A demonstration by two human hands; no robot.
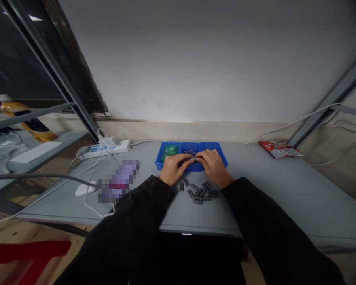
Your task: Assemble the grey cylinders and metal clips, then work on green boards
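My left hand [174, 168] and my right hand [213, 166] meet fingertip to fingertip over the middle of a blue three-part tray [192, 168]. Between the fingertips is a small, thin greyish piece [194, 158], too small to make out; both hands pinch at it. Green material [170, 150] lies in the tray's left compartment. The middle one holds small metal pieces [190, 152]. My right hand partly covers the right compartment, so its contents are hidden. Several dark grey cylinders [198, 200] lie loose on the table in front of the tray.
A white power strip [106, 149] with cables stands at the back left of the grey table [273, 190]. Nearer are a blurred purple phone-like item [123, 178] and a white rounded device [86, 189]. A red packet [279, 149] lies at the back right.
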